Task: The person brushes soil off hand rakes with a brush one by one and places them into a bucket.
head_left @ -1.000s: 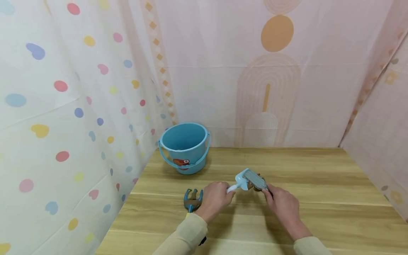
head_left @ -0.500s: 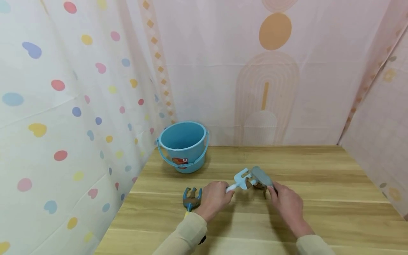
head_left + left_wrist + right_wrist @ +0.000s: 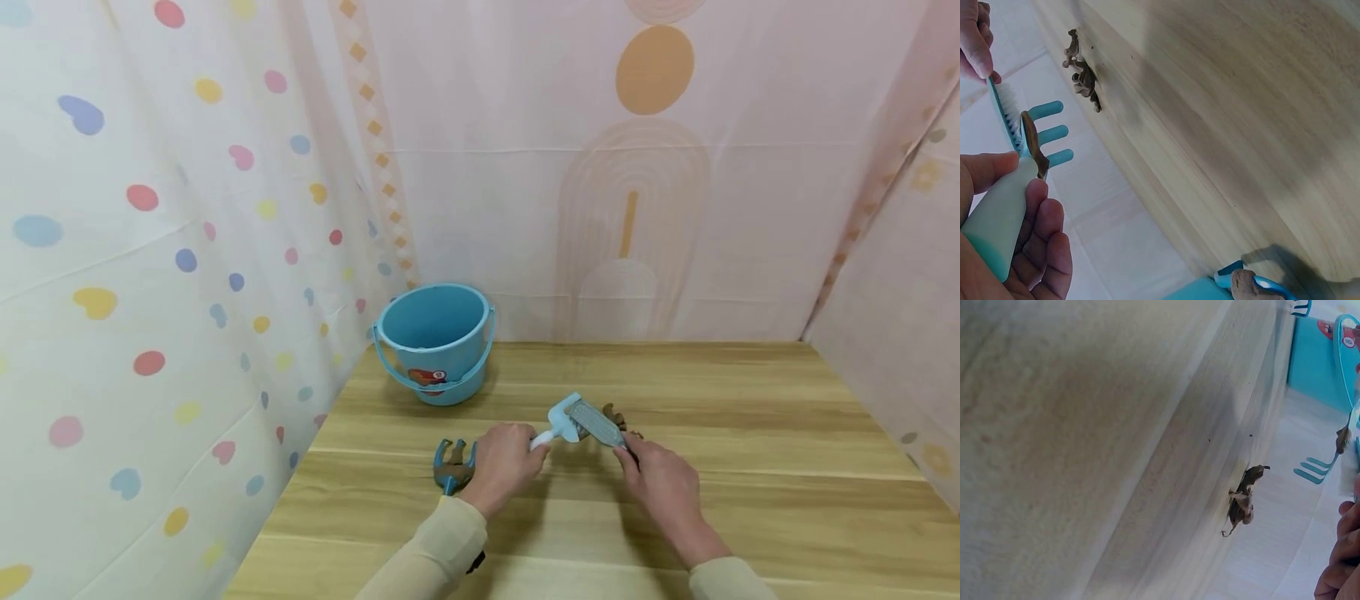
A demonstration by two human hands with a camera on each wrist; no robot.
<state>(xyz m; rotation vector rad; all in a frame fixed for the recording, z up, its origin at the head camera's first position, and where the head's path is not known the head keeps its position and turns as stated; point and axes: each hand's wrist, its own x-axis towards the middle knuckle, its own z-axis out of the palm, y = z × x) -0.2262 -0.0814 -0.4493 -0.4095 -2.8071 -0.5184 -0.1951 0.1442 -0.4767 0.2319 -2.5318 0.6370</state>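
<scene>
My left hand (image 3: 504,467) grips the white handle of a light blue garden fork (image 3: 559,419), held above the table. In the left wrist view a strip of brown mud (image 3: 1034,144) clings to the fork's face below its tines. My right hand (image 3: 663,492) holds a brush (image 3: 596,423) by its dark handle; its bristles (image 3: 1009,109) press against the fork's face. Crumbly brown clumps (image 3: 1242,499) lie on the table under the tools, partly hidden by the brush in the head view. Left of my left hand lies a darker blue fork (image 3: 452,477) with mud across its tines.
A blue bucket (image 3: 442,367) with its handle hanging down stands at the back left of the wooden table (image 3: 750,433). Patterned curtains (image 3: 510,167) enclose the table at the back and sides. Small dark crumbs dot the wood near the clumps.
The brush slid right toward the fork's tine tips, then came back left over its face. The fork shifted slightly left. More of the brown clumps now shows behind the brush.
</scene>
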